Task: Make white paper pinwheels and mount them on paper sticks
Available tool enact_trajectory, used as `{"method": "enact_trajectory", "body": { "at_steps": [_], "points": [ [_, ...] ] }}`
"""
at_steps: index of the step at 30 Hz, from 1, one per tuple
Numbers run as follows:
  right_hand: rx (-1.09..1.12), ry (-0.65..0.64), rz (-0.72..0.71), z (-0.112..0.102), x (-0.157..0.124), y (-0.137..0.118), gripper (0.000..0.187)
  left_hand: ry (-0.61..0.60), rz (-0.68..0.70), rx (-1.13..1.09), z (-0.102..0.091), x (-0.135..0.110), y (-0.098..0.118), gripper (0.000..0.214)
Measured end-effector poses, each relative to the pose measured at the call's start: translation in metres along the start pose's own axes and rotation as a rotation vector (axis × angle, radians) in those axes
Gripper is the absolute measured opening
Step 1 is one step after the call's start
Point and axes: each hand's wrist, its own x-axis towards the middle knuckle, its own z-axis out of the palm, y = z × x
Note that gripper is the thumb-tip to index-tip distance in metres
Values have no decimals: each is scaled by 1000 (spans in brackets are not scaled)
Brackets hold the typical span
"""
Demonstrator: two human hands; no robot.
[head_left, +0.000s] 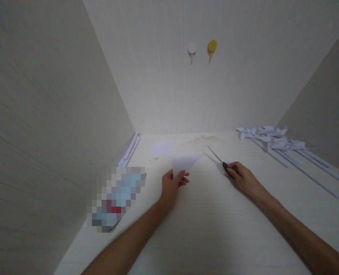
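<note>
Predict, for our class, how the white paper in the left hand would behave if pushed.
The white paper would probably bend easily, since it looks thin. It's likely light, as one hand, the left hand, holds it. It might pivot, being gripped near one edge.

No readable text or numbers; pixelated item (123, 191) at left possibly printed, illegible.

The white paper (182, 163) is triangular, one edge facing far; the black-handled tool (225, 166) slants to its right. Its thin end points far left.
</note>
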Motion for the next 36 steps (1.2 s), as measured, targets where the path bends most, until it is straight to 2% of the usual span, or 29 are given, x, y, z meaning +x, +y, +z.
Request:
{"method": "enact_trajectory", "body": {
  "at_steps": [1,4,7,10,12,18,23,36],
  "points": [
    [144,-43,36,3,-2,-5,22,21,-3,-31,-1,1,0,19],
    [490,-285,79,17,-13,-24,30,60,-9,-90,-2,3,1,20],
    [546,-484,55,27,-26,-39,34,60,-22,-98,-2,3,2,21],
    [484,-585,-32,28,-33,-48,42,63,-26,-97,-1,3,2,18],
    [409,-595,-44,26,-35,-50,44,66,-30,-99,-1,3,2,17],
    [282,-580,60,30,-38,-47,40,41,-50,-130,0,0,4,17],
    [240,-564,48,32,-39,-47,40,18,-48,-158,1,-2,4,19],
    [192,-551,17,32,-41,-50,37,54,-56,-181,1,-1,4,20]
  ]
}}
